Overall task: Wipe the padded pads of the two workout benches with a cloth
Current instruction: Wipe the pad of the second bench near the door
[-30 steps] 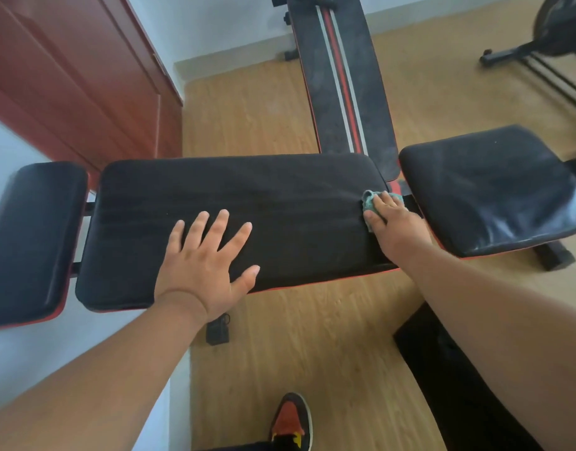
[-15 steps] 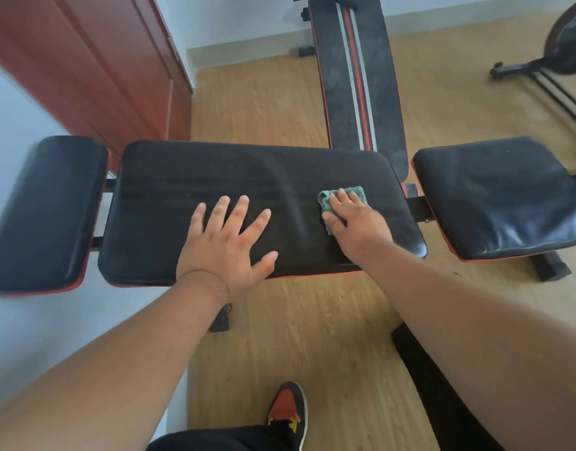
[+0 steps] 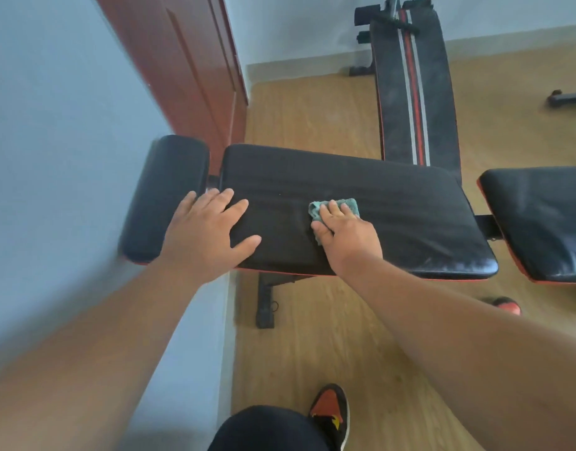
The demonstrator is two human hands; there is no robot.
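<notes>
Cloth (image 3: 335, 208): green, mid back pad (image 3: 394, 209), under right hand (image 3: 346, 236).
Right grip: fingers flat, pressing cloth.
Left grip (image 3: 206, 231): released, palm flat at pad's left edge.

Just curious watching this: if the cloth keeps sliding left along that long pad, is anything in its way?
Yes: the left hand rests flat on the long pad, to the left of the cloth that the right hand presses down. Bare pad lies between them; past that, the left hand would have to lift.
</notes>
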